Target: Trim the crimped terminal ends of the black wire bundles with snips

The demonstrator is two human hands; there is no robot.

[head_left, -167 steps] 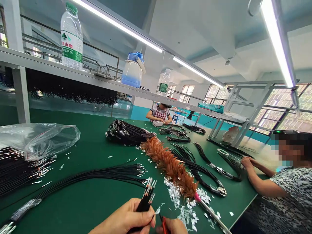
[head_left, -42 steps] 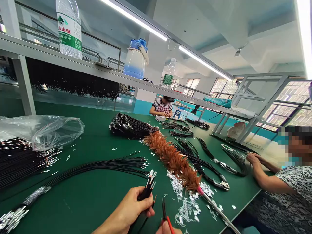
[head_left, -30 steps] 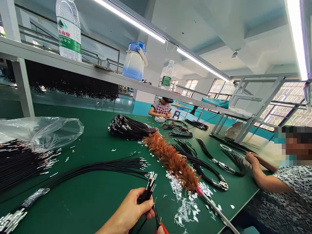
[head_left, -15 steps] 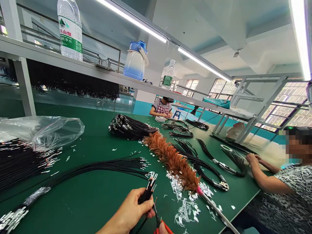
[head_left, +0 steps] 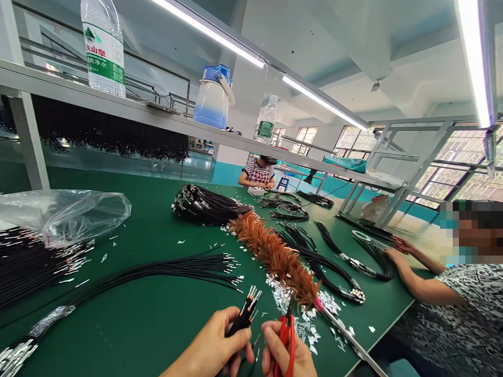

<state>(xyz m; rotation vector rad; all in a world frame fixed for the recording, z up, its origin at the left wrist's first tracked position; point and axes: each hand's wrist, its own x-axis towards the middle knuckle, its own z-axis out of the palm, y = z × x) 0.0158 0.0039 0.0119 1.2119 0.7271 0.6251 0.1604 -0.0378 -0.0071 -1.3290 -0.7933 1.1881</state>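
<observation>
The left hand [head_left: 216,343] has its grip wrapped around a cable bundle [head_left: 244,317], black with pale, silvery tips, which tilts toward one o'clock just above the near edge of view. At three o'clock from it, the right hand [head_left: 291,353] has its grip around red-handled scissors [head_left: 292,335], whose dark blades point to twelve. A loose strand [head_left: 256,343] with a coppery end shows in the narrow gap between the hands.

Counting from the cable bundle, with twelve at the far side, a brown feather duster [head_left: 275,256] lies slantwise on the green tabletop [head_left: 129,319] at one o'clock. White scraps [head_left: 275,293] are strewn at two, beside the duster, and a looped bundle [head_left: 334,275] lies beyond them. A long fanned bundle [head_left: 157,267] stretches out at ten; farther that way, a clear plastic bag [head_left: 86,212] lies over part of a cable pile [head_left: 31,269]. A thick coil [head_left: 210,205] sits at eleven. One person [head_left: 466,288] in a patterned top works at three, another [head_left: 258,173] at twelve, far off.
</observation>
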